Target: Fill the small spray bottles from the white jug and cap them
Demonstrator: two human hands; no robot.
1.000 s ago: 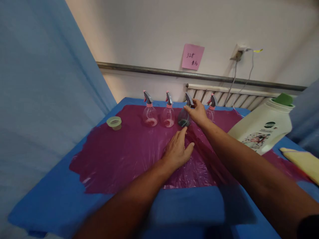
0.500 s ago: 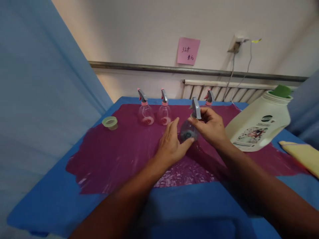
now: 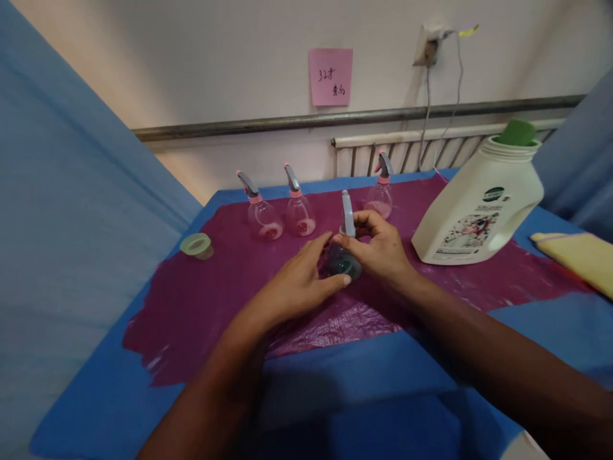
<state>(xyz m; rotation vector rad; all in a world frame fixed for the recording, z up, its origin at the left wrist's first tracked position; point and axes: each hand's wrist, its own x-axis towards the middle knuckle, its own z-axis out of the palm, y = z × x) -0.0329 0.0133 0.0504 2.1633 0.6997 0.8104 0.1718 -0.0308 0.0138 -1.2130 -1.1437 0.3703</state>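
Note:
A small clear spray bottle (image 3: pixel 345 254) with a grey trigger head and dark liquid at its bottom stands on the magenta plastic sheet (image 3: pixel 205 300). My right hand (image 3: pixel 378 246) is closed round its neck just below the trigger. My left hand (image 3: pixel 299 284) cups the bottle's round body from the left, with the thumb under its base. Three more spray bottles with pinkish liquid stand behind: one bottle (image 3: pixel 262 214) at the left, another bottle (image 3: pixel 299 211) beside it, a third bottle (image 3: pixel 381 191) at the back right.
A big white detergent jug (image 3: pixel 479 204) with a green cap stands at the right. A pale green cap (image 3: pixel 196 245) lies at the sheet's left edge. A yellow cloth (image 3: pixel 577 255) lies far right. Blue cloth (image 3: pixel 71 211) covers the table and hangs at the left. A radiator runs behind.
My right hand has carried the dark-liquid bottle from the back row toward me. My left hand rose off the sheet and closed onto the bottle's body. The view has shifted to the right.

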